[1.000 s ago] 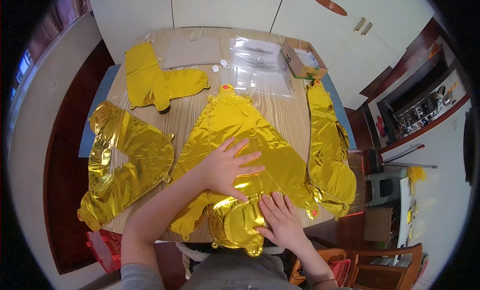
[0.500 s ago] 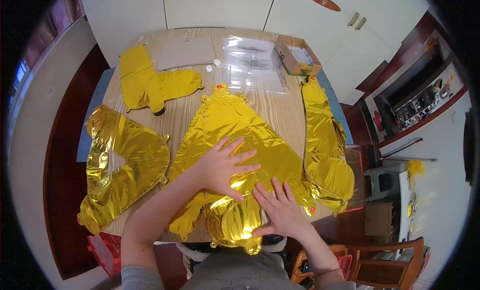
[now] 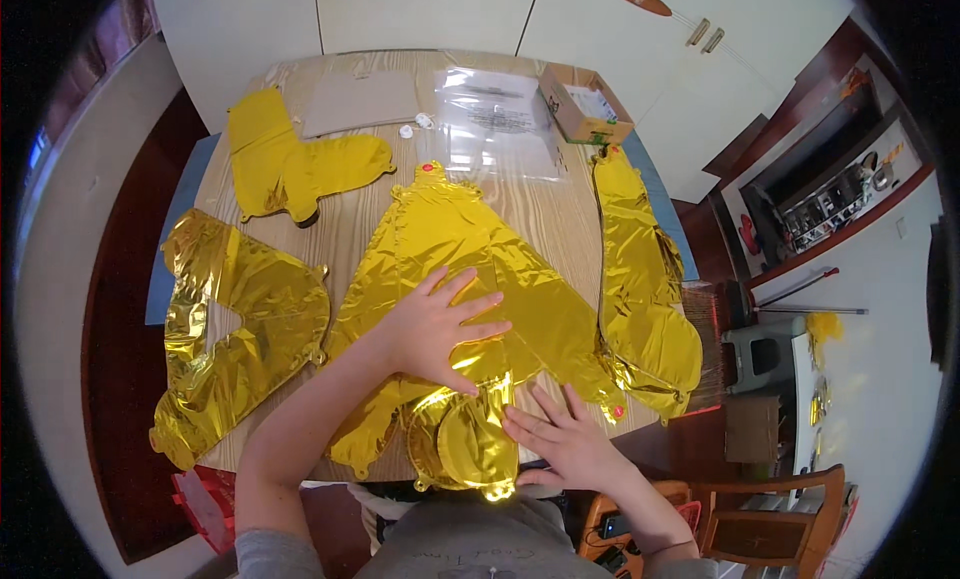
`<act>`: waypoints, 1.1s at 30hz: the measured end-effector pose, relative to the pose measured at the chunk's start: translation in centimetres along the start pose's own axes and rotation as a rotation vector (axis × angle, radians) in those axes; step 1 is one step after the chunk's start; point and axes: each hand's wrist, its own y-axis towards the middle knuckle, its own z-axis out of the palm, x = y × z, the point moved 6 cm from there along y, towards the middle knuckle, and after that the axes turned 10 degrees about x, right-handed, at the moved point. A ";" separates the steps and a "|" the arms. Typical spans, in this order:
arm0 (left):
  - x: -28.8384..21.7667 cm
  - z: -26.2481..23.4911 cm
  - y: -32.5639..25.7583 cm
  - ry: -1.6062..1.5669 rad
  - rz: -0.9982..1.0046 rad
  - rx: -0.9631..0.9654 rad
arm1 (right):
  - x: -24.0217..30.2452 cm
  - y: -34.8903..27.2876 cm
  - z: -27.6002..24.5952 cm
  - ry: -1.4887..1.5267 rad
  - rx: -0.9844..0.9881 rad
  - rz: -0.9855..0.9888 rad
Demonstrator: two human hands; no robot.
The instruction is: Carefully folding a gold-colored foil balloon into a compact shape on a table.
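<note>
Gold foil [image 3: 535, 309] touches the splayed left hand [image 3: 436, 329].

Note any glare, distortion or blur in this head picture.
Head view: bright glare on the centre foil between the left hand and right hand; head view: the table has bowed edges, picture corners black; head view: no obvious blur on either hand.
</note>
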 end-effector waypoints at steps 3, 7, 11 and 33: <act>0.0 0.0 0.0 -0.013 -0.001 -0.004 | 0.6 -0.3 -0.5 -0.008 -0.101 -0.070; 0.1 0.0 0.1 -0.013 -0.001 0.006 | 1.5 -0.6 0.4 -0.043 -0.292 -0.146; 0.0 0.0 0.0 -0.004 -0.006 0.014 | 1.9 -0.9 0.3 -0.072 -0.363 -0.194; 0.0 0.0 0.2 -0.007 0.003 0.021 | -1.1 1.3 -0.8 0.099 -0.260 -0.089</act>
